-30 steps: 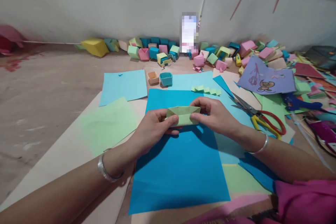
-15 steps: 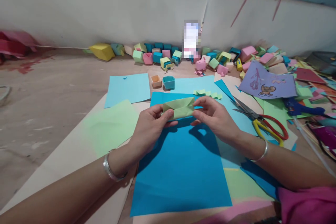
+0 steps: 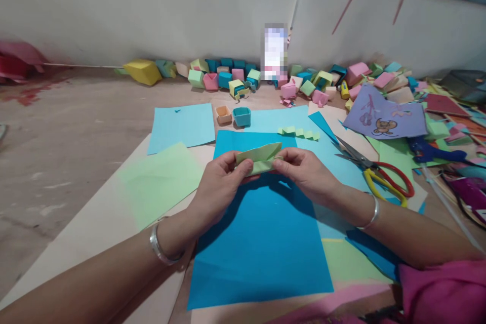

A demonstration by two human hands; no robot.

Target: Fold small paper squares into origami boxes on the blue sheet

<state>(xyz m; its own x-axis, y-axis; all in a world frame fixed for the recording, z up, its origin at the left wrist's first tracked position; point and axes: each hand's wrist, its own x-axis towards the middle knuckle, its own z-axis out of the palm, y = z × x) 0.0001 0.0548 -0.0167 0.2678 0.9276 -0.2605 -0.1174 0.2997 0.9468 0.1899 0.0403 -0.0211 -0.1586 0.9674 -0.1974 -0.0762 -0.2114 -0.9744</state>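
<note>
Facing a pale wall [image 3: 152,10] across a brown surface [image 3: 87,106]; pinching a folded green paper [image 3: 256,155] by its ends with left hand [image 3: 220,182] and right hand [image 3: 309,174], holding it above the blue sheet [image 3: 261,253]; having scissors [image 3: 366,163] right of that sheet.

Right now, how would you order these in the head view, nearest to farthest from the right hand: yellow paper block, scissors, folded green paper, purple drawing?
1. Folded green paper: pinched in the right hand.
2. Scissors: just to that hand's right.
3. Purple drawing: beyond the scissors, also right.
4. Yellow paper block: far off, back left.
</note>
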